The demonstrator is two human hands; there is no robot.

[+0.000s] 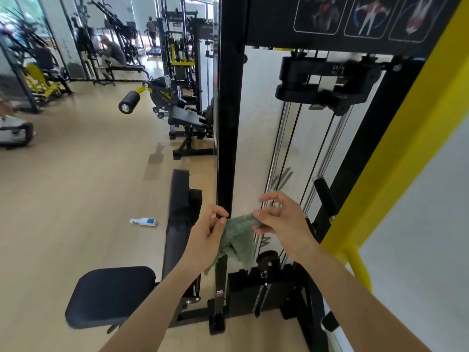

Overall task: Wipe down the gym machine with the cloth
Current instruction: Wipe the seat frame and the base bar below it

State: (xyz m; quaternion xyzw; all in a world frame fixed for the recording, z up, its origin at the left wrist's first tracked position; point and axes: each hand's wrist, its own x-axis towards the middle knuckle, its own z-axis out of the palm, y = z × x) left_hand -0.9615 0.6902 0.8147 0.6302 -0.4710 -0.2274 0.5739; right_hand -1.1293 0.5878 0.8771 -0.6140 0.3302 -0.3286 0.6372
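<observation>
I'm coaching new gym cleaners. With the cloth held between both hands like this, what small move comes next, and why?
Probably press the green cloth onto the black upright beside it. Both the left hand and right hand pinch its top edge; it hangs free, not wiping yet.

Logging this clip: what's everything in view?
gym machine: one, black with chrome rods, centre
yellow beam: one, yellow, machine's right
seat pad: one, black, lower left
long pad: one, black, beyond the seat pad
spray bottle: one, white and blue, lying on floor left of long pad
other machines: several, black and yellow, background left
cloth: one, green, between both hands
left hand: one, pinching cloth's left edge
right hand: one, pinching cloth's top
</observation>
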